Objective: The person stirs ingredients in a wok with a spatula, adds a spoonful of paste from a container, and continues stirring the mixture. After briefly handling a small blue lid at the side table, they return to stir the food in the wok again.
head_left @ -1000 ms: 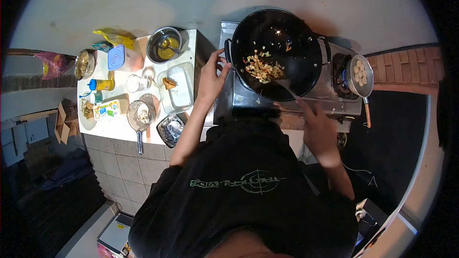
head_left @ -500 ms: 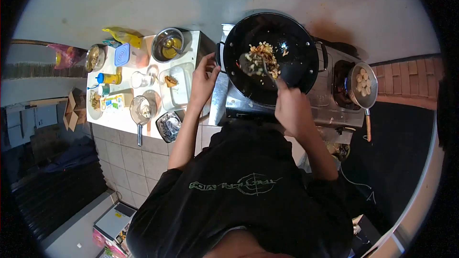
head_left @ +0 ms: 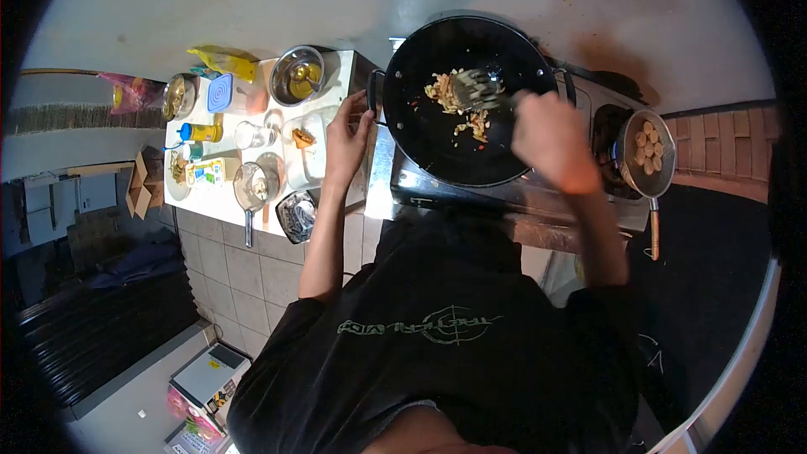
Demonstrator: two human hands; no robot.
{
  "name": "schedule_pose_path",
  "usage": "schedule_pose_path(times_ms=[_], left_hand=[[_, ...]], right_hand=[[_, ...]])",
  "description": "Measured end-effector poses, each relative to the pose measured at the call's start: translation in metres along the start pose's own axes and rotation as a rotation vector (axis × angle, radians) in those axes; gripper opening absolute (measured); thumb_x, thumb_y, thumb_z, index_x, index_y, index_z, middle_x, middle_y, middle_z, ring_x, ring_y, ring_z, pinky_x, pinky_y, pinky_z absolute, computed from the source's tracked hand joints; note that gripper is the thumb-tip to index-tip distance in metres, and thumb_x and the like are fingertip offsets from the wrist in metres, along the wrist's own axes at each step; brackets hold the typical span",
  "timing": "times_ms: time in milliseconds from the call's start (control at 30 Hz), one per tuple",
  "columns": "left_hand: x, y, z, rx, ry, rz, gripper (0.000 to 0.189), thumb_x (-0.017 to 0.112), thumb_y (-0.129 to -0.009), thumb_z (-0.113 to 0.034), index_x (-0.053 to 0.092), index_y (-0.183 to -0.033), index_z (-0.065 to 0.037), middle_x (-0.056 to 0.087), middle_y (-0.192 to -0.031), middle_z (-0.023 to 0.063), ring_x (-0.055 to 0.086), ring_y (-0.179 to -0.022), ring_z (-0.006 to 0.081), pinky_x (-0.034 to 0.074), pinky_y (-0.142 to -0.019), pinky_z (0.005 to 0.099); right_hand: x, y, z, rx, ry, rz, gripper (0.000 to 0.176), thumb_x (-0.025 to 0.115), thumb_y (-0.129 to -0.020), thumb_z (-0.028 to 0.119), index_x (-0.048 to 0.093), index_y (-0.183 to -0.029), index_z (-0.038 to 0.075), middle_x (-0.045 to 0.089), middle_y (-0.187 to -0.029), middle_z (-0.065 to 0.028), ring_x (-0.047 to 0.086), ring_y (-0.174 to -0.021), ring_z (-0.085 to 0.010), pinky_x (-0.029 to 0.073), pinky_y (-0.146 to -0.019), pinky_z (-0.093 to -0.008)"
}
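Note:
A large black wok (head_left: pixel 496 147) sits on the stove, with chopped, browned food (head_left: pixel 442 92) in small pieces at its middle. My left hand (head_left: pixel 349 141) is closed at the wok's left side handle (head_left: pixel 374 94), thumb and fingers around its lower part. In my right hand (head_left: pixel 551 139), blurred by motion, is the handle of a spatula (head_left: pixel 479 90). Its blade, smeared by movement, lies inside the wok against the right side of the food. The right fingers are wrapped, and most of the spatula's handle is hidden by them.
A small pan (head_left: pixel 670 155) with several round pale pieces stands on the right burner, its wooden handle (head_left: pixel 655 235) pointing toward me. On the left table are a metal bowl (head_left: pixel 284 88) of yellow liquid, a clear tray (head_left: pixel 313 170), a saucepan (head_left: pixel 244 189) and a black dish (head_left: pixel 296 217).
My right hand has moved right and up with the spatula, whose blade swept from the left of the food to its right. The food has spread. My left hand stays by the handle.

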State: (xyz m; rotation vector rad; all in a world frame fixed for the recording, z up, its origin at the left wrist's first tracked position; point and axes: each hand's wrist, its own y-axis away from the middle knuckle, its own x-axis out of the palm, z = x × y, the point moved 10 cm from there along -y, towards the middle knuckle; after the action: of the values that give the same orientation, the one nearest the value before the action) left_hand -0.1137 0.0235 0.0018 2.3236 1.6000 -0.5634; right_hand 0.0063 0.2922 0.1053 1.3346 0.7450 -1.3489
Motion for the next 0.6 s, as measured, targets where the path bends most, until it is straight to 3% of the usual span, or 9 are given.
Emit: schedule_pose_path(times_ms=[133,233,300,367,433,567,600], left_hand=[[-0.001,0.002,0.0,-0.027,-0.015,-0.012,0.039,0.065,-0.097,-0.014,0.058,-0.135,-0.006,0.07,-0.101,0.0094,0.065,-0.089,0.0136,0.051,-0.08,0.0292],[-0.002,0.004,-0.007,-0.006,-0.013,-0.027,0.039,0.064,-0.097,-0.013,0.058,-0.134,-0.006,0.071,-0.101,0.0099,0.065,-0.089,0.0141,0.052,-0.079,0.0289],[-0.002,0.005,-0.003,-0.018,-0.022,-0.007,0.039,0.064,-0.097,-0.013,0.058,-0.134,-0.005,0.071,-0.101,0.0102,0.066,-0.089,0.0146,0.052,-0.08,0.0292],[-0.002,0.002,0.0,-0.04,-0.025,-0.005,0.039,0.064,-0.097,-0.012,0.058,-0.134,-0.005,0.071,-0.101,0.0104,0.066,-0.089,0.0151,0.052,-0.08,0.0294],[-0.003,0.003,-0.004,0.008,0.019,-0.023,0.036,0.062,-0.096,-0.006,0.058,-0.131,-0.002,0.07,-0.098,0.0131,0.067,-0.087,0.0185,0.053,-0.076,0.0311],[-0.001,0.002,-0.005,-0.005,-0.024,-0.002,0.035,0.062,-0.096,-0.005,0.056,-0.131,-0.002,0.07,-0.099,0.0134,0.068,-0.087,0.0187,0.053,-0.075,0.0313],[-0.001,0.002,-0.007,-0.001,-0.023,0.001,0.035,0.062,-0.096,-0.005,0.056,-0.131,-0.002,0.07,-0.099,0.0134,0.068,-0.087,0.0187,0.053,-0.075,0.0313]], right_hand=[[-0.036,-0.03,-0.032,0.043,0.17,-0.113,0.02,0.065,-0.073,0.006,0.072,-0.091,0.0,0.07,-0.094,-0.0259,0.069,-0.092,-0.0426,0.056,-0.082,-0.05],[0.001,-0.065,-0.03,-0.016,0.181,0.029,0.019,0.064,-0.073,0.005,0.072,-0.09,0.0,0.069,-0.095,-0.0266,0.069,-0.093,-0.0407,0.055,-0.082,-0.0499],[0.015,-0.074,-0.01,-0.19,-0.05,0.055,0.019,0.064,-0.073,0.004,0.072,-0.09,0.001,0.069,-0.094,-0.0253,0.069,-0.092,-0.0403,0.054,-0.082,-0.049],[-0.001,-0.073,-0.002,-0.287,-0.061,0.021,0.023,0.063,-0.075,0.003,0.073,-0.095,0.003,0.07,-0.093,-0.023,0.069,-0.09,-0.0404,0.054,-0.08,-0.0477],[-0.024,-0.071,0.004,-0.271,-0.096,0.053,0.026,0.061,-0.088,0.006,0.073,-0.111,0.005,0.069,-0.095,-0.0239,0.067,-0.092,-0.04,0.052,-0.085,-0.0468],[-0.017,-0.098,0.017,-0.45,0.163,-0.116,0.027,0.06,-0.09,0.005,0.073,-0.112,0.011,0.071,-0.095,-0.0201,0.067,-0.09,-0.0391,0.052,-0.081,-0.0477],[-0.008,-0.101,0.019,-0.474,0.098,-0.043,0.026,0.061,-0.09,0.006,0.074,-0.111,0.013,0.071,-0.094,-0.0185,0.066,-0.09,-0.0389,0.052,-0.081,-0.0472]])
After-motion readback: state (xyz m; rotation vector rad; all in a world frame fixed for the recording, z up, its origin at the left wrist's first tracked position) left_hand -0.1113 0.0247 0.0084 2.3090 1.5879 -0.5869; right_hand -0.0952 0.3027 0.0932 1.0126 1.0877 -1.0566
